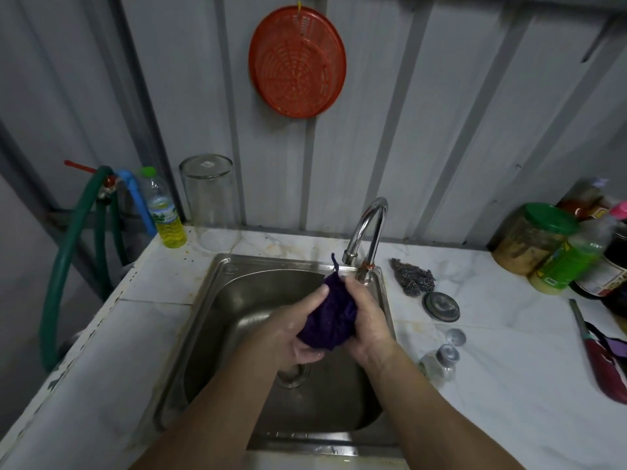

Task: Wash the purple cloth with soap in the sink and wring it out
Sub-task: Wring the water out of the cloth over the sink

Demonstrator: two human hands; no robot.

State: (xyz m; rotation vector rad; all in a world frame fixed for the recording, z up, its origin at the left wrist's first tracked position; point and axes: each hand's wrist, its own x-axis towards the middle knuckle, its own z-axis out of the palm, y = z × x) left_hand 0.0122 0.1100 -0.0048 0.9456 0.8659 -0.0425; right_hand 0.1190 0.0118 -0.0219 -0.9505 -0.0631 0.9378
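The purple cloth (330,317) is bunched into a dark wad over the steel sink (217,300), just below the curved tap (368,228). My left hand (291,329) cups it from the left and below. My right hand (368,317) presses it from the right. Both hands look wet. A short purple loop sticks up from the top of the cloth. I cannot tell whether water runs from the tap. A bottle of yellow liquid (164,212) with a green cap stands at the back left of the counter.
A clear glass jar (210,201) stands behind the sink. A steel scourer (414,276), a metal lid (441,307) and a small clear bottle (441,362) lie right of the sink. Jars and bottles (556,249) crowd the far right. A green hose (64,262) hangs left.
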